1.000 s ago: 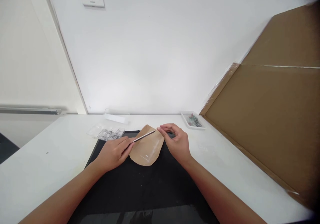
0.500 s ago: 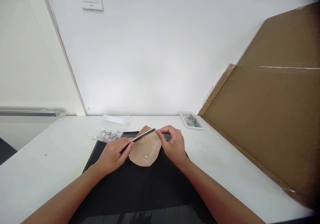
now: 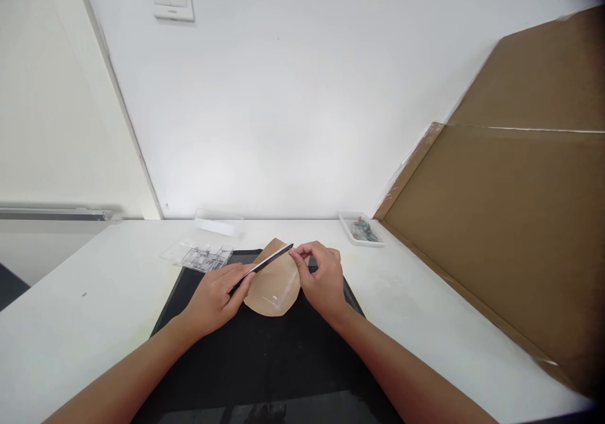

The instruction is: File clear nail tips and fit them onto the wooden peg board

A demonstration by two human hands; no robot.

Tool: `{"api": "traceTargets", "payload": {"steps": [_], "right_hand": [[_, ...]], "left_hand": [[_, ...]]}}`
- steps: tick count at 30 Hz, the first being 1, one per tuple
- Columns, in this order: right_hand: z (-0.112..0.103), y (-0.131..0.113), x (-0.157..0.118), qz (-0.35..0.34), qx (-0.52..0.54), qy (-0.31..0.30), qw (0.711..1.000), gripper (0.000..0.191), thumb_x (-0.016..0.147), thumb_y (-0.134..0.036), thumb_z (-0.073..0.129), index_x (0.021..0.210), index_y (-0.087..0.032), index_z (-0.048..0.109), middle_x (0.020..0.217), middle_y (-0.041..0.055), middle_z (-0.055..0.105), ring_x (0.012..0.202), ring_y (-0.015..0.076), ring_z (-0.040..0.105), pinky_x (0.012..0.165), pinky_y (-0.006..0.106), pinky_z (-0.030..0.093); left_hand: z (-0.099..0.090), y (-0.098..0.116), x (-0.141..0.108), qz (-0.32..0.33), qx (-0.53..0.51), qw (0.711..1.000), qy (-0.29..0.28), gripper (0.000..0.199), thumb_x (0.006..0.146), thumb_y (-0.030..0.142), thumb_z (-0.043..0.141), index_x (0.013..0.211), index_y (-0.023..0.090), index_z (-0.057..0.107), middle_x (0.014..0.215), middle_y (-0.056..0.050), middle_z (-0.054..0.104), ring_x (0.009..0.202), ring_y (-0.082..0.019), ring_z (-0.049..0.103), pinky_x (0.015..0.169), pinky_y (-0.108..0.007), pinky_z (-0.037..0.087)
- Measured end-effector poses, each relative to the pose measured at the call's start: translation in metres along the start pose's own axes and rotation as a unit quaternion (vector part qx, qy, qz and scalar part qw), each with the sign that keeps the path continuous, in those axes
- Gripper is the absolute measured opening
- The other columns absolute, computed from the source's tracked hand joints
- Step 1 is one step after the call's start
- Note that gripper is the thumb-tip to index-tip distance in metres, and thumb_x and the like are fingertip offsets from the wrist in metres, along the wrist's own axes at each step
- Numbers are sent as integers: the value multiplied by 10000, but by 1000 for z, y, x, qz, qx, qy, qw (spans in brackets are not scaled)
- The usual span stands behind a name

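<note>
We log both hands above the middle of the white desk (image 3: 80, 336). Our left hand (image 3: 215, 298) pinches a slim dark strip (image 3: 273, 257) with a pale upper edge, thumb on one side and fingers on the other; the strip slants up and away toward the desk's far edge, passing over a brown sheet (image 3: 271, 292). Our right hand (image 3: 321, 279) has thumb and forefinger drawn together at the strip's far end; whether this grip pinches the tip or something tiny, we cannot tell. The sheet reaches over the far edge of a black mat (image 3: 265, 367), which stretches toward the near side of the desk. Just beyond the mat's far left corner we note a clear compartment box (image 3: 205, 258) with small pieces inside, and behind it a clear-and-white case (image 3: 218, 225) by the desk's far edge. A white tray (image 3: 366, 243) of small bagged pieces (image 3: 363, 229) sits near the far right corner, beside upright cardboard (image 3: 496, 222) along the right edge.
</note>
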State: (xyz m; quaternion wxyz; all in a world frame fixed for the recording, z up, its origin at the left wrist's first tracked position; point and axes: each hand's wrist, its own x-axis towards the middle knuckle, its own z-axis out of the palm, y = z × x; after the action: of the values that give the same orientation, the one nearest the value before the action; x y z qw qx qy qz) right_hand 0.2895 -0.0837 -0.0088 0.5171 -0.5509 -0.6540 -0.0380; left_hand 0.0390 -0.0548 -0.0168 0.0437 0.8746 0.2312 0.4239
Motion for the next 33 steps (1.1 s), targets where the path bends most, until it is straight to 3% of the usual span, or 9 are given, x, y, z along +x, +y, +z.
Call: {"api": "traceTargets", "payload": {"steps": [17,33], "right_hand": [[-1,2,2,-27,25,-54,998,128,1026,-318,580,928,-251,627,935,23,748,900,223,693,905,423,392],[0,5,2,-22,20,-40,999,183,1031,-336,581,870,-249,595,892,23,738,859,217,685,894,432,412]], "left_hand": [[1,-4,-2,6,-9,1000,-18,340,1049,131,545,1361,224,644,981,-45,745,875,-161,703,784,-278,551],[2,-5,-2,24,15,1000,-3,315,1050,151,534,1335,208,655,1061,-81,778,915,-185,755,789,-279,596]]}}
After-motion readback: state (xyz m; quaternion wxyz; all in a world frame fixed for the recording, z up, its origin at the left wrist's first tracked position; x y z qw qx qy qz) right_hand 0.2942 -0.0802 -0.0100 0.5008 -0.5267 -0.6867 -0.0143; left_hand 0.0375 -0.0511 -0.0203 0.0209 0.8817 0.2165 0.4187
